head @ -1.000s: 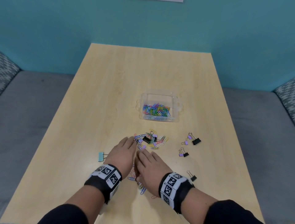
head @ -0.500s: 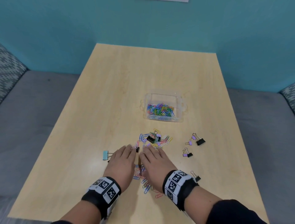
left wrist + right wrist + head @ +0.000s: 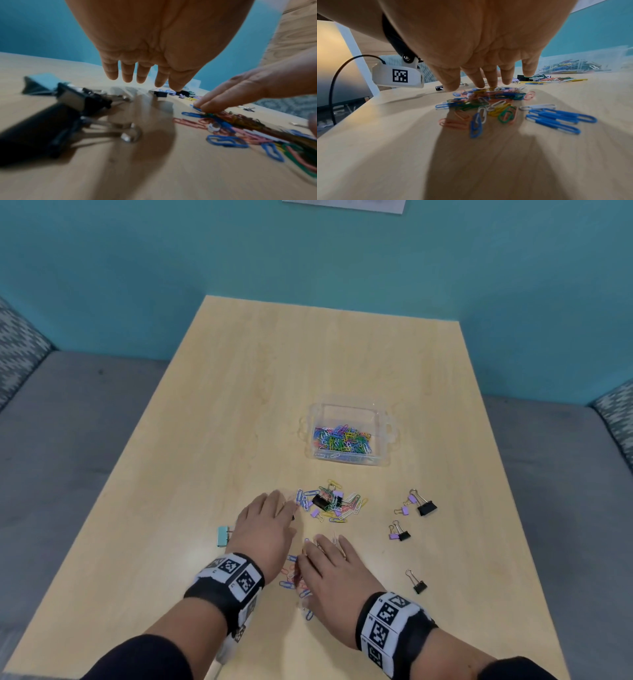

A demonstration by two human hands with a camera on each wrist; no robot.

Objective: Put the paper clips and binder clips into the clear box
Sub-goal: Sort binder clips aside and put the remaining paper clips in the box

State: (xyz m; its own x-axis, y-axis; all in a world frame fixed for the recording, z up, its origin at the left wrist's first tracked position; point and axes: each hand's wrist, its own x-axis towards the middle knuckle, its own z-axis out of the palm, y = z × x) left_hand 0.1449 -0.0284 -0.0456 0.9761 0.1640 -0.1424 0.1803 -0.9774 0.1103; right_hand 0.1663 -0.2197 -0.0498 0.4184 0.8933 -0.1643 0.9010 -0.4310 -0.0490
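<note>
Paper clips in mixed colours point(image 3: 489, 106) lie in a loose scatter on the pale wooden tabletop point(image 3: 212, 412) right under the right hand point(image 3: 330, 573), whose fingers are straight and spread, with the fingertips point(image 3: 491, 84) touching the far edge of the scatter. Just beside it, the left hand point(image 3: 263, 529) rests palm down with fingers straight, holding nothing; under its wrist sits a large black binder clip with silver wire handles point(image 3: 56, 121), and to its left a pale teal binder clip point(image 3: 222, 537). A small black binder clip point(image 3: 418, 584) lies apart on the right hand's outer side. Beyond the left fingertips is a second heap of coloured paper clips mixed with black and lilac binder clips point(image 3: 330, 501), and to the right of that two small groups of black and lilac binder clips point(image 3: 419, 505). Farther still stands the clear plastic box with side handles point(image 3: 387, 436), already holding a layer of coloured paper clips, well apart from both hands.
</note>
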